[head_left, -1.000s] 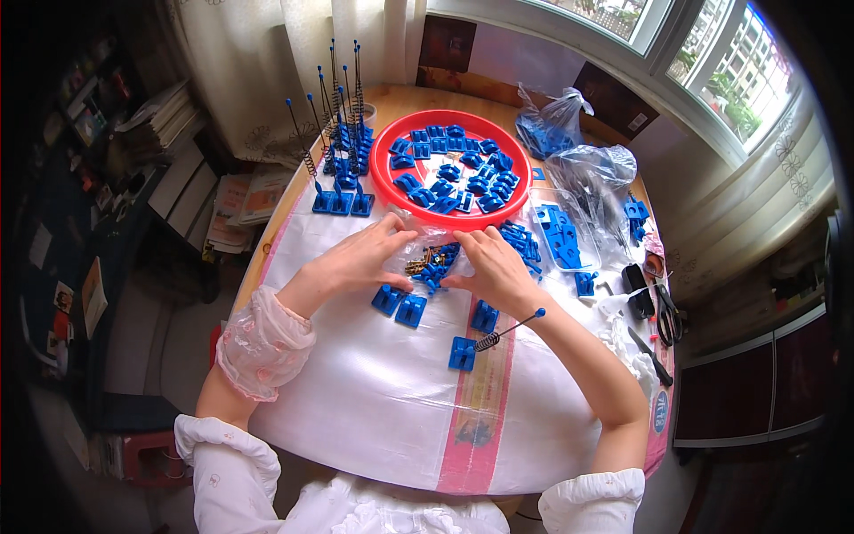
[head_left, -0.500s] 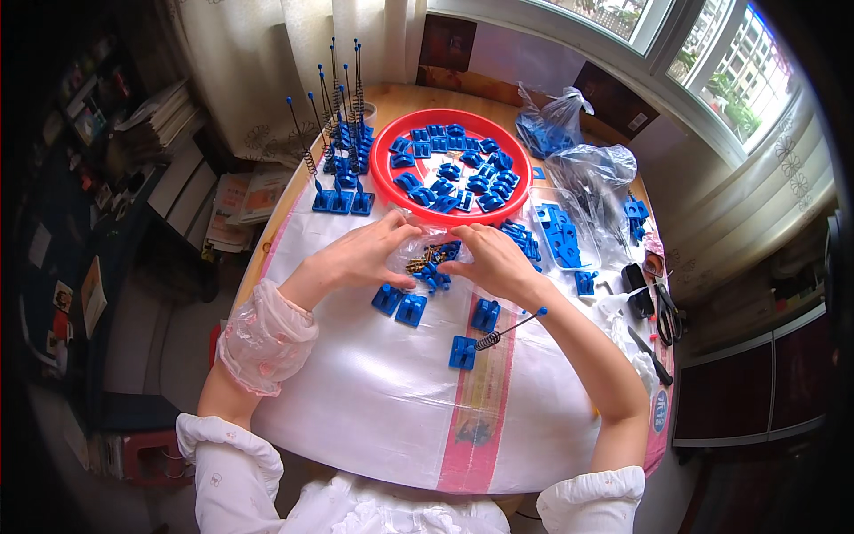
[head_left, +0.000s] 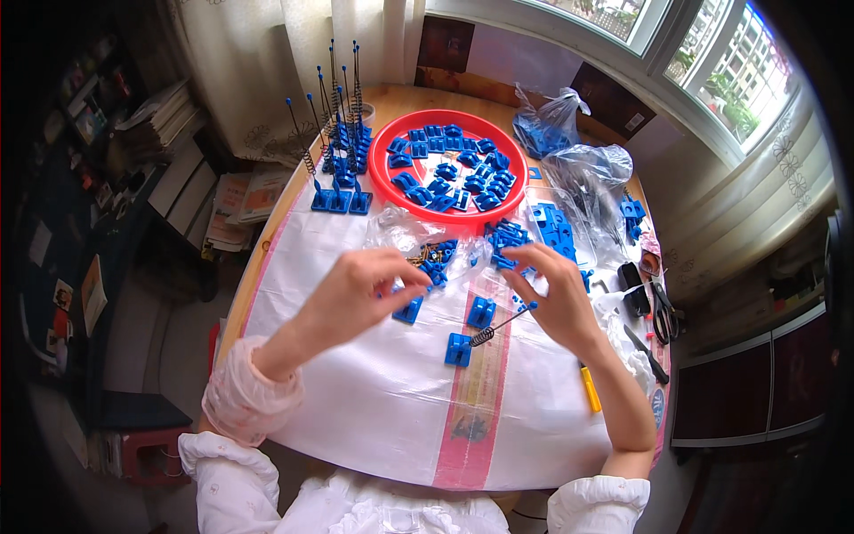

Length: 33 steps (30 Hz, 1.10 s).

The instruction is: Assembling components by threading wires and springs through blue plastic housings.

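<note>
My left hand (head_left: pixel 360 289) hovers over the sheet, left of an open clear plastic bag (head_left: pixel 396 230); its fingers are loosely bent, with a gap to the thumb and nothing visible in them. Brass screws (head_left: pixel 414 259) and small blue plastic parts (head_left: pixel 438 267) lie in the bag's mouth. My right hand (head_left: pixel 556 289) is held apart from the bag, thumb and fingers spread, beside a heap of blue parts (head_left: pixel 509 233). Between the hands lie a blue base (head_left: pixel 481 311) and another blue base (head_left: pixel 458 350) with a black spring rod (head_left: pixel 503 325) tilting up to the right.
A red round tray (head_left: pixel 382 182) holds many blue bases at the back. Blue bases with upright spring rods (head_left: pixel 338 169) stand back left. On the right are plastic bags (head_left: pixel 587 178), scissors (head_left: pixel 664 313), a black-handled knife (head_left: pixel 648 356) and a yellow-handled tool (head_left: pixel 591 390).
Both hands have let go of the plastic bag and drawn apart, the left toward me and left, the right rightward. The bag now lies spread open, and the yellow-handled tool has come into sight.
</note>
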Available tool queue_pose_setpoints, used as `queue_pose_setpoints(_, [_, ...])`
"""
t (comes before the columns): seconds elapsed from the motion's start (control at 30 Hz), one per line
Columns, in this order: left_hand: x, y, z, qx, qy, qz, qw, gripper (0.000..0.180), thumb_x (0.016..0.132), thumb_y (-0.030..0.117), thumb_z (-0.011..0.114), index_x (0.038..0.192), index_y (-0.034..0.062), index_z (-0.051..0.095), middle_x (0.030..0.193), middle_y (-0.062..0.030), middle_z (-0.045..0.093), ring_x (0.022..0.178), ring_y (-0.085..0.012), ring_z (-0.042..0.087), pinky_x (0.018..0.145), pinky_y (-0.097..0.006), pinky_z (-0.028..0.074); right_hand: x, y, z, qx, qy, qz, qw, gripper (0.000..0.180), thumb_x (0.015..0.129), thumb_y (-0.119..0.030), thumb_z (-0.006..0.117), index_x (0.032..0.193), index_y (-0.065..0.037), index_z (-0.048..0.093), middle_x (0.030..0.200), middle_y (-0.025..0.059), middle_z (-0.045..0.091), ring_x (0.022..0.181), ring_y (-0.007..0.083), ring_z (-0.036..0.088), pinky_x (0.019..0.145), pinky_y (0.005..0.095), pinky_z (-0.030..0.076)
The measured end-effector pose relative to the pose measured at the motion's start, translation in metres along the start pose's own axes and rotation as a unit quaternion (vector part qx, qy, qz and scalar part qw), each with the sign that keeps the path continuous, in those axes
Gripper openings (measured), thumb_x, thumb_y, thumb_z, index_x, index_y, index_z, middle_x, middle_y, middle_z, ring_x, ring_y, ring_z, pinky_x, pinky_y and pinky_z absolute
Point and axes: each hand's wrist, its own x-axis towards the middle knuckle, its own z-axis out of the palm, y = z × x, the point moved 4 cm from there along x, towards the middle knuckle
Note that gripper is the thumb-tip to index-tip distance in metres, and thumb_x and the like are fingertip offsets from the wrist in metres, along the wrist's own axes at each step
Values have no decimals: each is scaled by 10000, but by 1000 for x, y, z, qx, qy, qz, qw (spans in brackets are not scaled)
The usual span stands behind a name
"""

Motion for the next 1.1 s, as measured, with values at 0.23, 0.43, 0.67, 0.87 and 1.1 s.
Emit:
queue_pose_setpoints(0.23, [-10,32,44,-133,-25,-67,989,280,843,175,840,1099,91,761,871,-30,656,642,-110,520,578,-258,454,-86,-26,-14,17,-5,7,1000,224,851,2,732,1073,-19,709,912,122,685,831,279,683,741,387,531])
queue_pose_setpoints(0.43, [-2,34,62,-119,-38,-51,991,243,836,188,847,1036,70,776,868,-29,645,657,-121,523,594,-270,456,-119,-21,-6,30,-21,29,999,173,852,-7,729,1020,-48,723,919,101,706,850,294,693,727,381,545])
queue_pose_setpoints(0.67, [-3,27,69,-112,-42,-39,992,197,876,96,797,1063,37,774,900,-54,709,735,-100,633,680,-238,535,-119,-12,-6,45,-15,55,997,144,861,0,718,998,-42,731,917,100,709,852,282,701,730,373,547])
queue_pose_setpoints(0.87, [-3,-4,53,-330,11,-216,919,168,957,112,728,1088,10,758,1040,-62,744,845,-89,684,786,-229,568,-122,-5,-2,57,-25,67,996,133,868,-2,710,991,-42,738,890,104,706,830,278,697,721,371,540])
queue_pose_setpoints(1.1, [-23,-28,54,-516,59,-273,809,225,989,165,687,1158,20,724,1007,-61,718,848,-85,683,769,-189,576,-122,-4,2,61,-34,67,995,122,878,-13,706,987,-50,749,862,102,703,770,263,683,653,360,519])
